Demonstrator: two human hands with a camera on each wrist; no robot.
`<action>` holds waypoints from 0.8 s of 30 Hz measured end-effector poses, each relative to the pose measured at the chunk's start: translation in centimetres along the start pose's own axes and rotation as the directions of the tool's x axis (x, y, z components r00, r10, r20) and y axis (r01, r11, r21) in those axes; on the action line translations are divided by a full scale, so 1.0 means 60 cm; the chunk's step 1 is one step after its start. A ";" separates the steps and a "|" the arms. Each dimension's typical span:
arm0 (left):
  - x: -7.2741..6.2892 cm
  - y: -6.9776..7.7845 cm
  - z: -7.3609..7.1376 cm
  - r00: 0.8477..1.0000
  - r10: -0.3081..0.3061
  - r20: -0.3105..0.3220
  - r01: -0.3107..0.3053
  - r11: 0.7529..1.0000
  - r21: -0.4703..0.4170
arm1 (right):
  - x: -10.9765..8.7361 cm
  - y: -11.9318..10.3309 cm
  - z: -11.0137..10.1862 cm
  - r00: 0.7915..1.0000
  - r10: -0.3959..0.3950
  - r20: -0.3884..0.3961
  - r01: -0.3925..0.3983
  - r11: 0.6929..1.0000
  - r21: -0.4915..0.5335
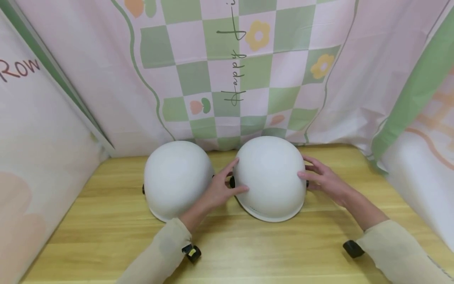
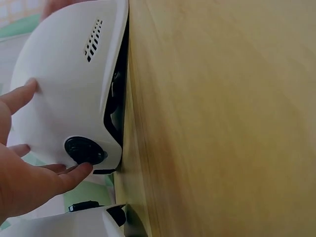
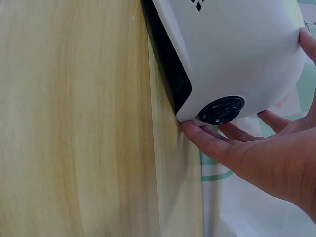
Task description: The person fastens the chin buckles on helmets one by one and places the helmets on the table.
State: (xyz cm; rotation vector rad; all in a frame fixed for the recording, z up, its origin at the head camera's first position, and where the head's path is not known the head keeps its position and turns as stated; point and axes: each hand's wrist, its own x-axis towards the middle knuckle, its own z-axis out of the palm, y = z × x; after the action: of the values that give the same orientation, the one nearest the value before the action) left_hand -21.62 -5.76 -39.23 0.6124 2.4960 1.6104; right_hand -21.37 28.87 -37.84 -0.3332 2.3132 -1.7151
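Observation:
Two white hard-shell helmets stand side by side on a wooden table, domes up. My left hand (image 1: 220,190) touches the left side of the right-hand helmet (image 1: 270,173), thumb and fingers spread on the shell. On its opposite side, the fingertips of my right hand (image 1: 328,182) rest against it. In the left wrist view a fingertip lies at the round black knob (image 2: 85,150), below small vent slots (image 2: 93,42). The right wrist view has fingers beside another black knob (image 3: 223,109), one at the rim's lower corner. The other helmet (image 1: 175,177) is partly behind my left forearm.
The wooden table (image 1: 255,252) reaches back to a checkered, flowered curtain (image 1: 223,75) close behind the helmets. Fabric panels hang at left (image 1: 32,130) and right (image 1: 415,90). Small black devices sit at the left cuff (image 1: 192,253) and right cuff (image 1: 353,249).

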 end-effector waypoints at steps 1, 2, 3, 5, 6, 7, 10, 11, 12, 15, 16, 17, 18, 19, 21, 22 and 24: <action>0.000 0.001 0.000 1.000 0.000 -0.004 0.000 1.000 -0.003 | 0.000 -0.001 0.000 1.000 -0.001 -0.001 0.001 1.000 0.000; 0.000 0.001 0.000 1.000 -0.001 -0.006 0.001 1.000 -0.006 | 0.000 -0.002 0.001 1.000 0.000 0.000 0.000 1.000 -0.002; 0.001 0.000 0.000 1.000 -0.001 -0.007 0.001 1.000 -0.009 | 0.000 -0.002 0.001 1.000 0.000 0.000 0.000 1.000 -0.003; 0.001 -0.001 0.000 1.000 -0.002 -0.004 0.002 1.000 -0.008 | 0.000 -0.003 0.001 1.000 0.000 0.000 0.000 1.000 -0.007; 0.001 -0.001 0.000 1.000 -0.004 0.002 0.004 1.000 -0.007 | 0.000 -0.003 0.001 1.000 0.000 0.000 0.000 1.000 -0.010; 0.001 -0.002 -0.001 1.000 -0.007 0.008 0.007 1.000 0.001 | -0.001 -0.003 0.000 1.000 -0.001 -0.001 0.001 1.000 -0.012; 0.002 -0.004 -0.001 1.000 -0.020 0.019 0.020 1.000 0.013 | 0.000 0.000 -0.001 1.000 0.000 -0.007 0.000 1.000 -0.021; 0.002 -0.004 -0.001 0.999 -0.034 0.020 0.034 0.999 0.004 | 0.000 0.001 -0.001 1.000 -0.002 -0.010 0.002 1.000 -0.020; 0.003 -0.004 -0.002 0.999 -0.047 0.020 0.048 0.999 -0.014 | 0.001 0.002 -0.002 1.000 -0.007 -0.013 0.007 1.000 -0.017; 0.004 -0.007 -0.002 0.996 -0.084 0.025 0.086 0.992 -0.092 | 0.005 0.006 -0.003 0.999 -0.026 -0.020 0.026 1.000 -0.005; 0.003 -0.008 -0.002 0.995 -0.092 0.031 0.095 0.988 -0.120 | 0.006 0.008 -0.003 0.999 -0.034 -0.022 0.034 0.999 0.003; 0.003 -0.010 -0.002 0.994 -0.100 0.036 0.104 0.984 -0.145 | 0.008 0.010 -0.003 0.999 -0.042 -0.023 0.042 0.999 0.011; 0.004 -0.011 -0.001 0.994 -0.102 0.041 0.107 0.981 -0.164 | 0.009 0.011 -0.003 0.999 -0.049 -0.024 0.049 0.999 0.017; 0.004 -0.012 -0.001 0.994 -0.100 0.044 0.106 0.978 -0.178 | 0.010 0.013 -0.003 0.998 -0.053 -0.027 0.054 0.998 0.022; 0.005 -0.014 0.000 0.995 -0.095 0.043 0.101 0.974 -0.200 | 0.012 0.015 -0.003 0.998 -0.062 -0.033 0.063 0.997 0.034; 0.005 -0.015 0.000 0.995 -0.091 0.036 0.097 0.974 -0.206 | 0.012 0.016 -0.003 0.997 -0.066 -0.036 0.067 0.997 0.036; 0.005 -0.017 0.001 0.996 -0.083 0.022 0.085 0.974 -0.210 | 0.012 0.016 -0.002 0.996 -0.074 -0.041 0.075 0.996 0.040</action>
State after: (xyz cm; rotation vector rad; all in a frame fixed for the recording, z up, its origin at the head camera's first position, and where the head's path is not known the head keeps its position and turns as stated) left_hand -22.14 -5.95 -40.11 0.4820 2.2667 1.8007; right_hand -22.13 28.99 -38.78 -0.3857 2.3165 -1.8181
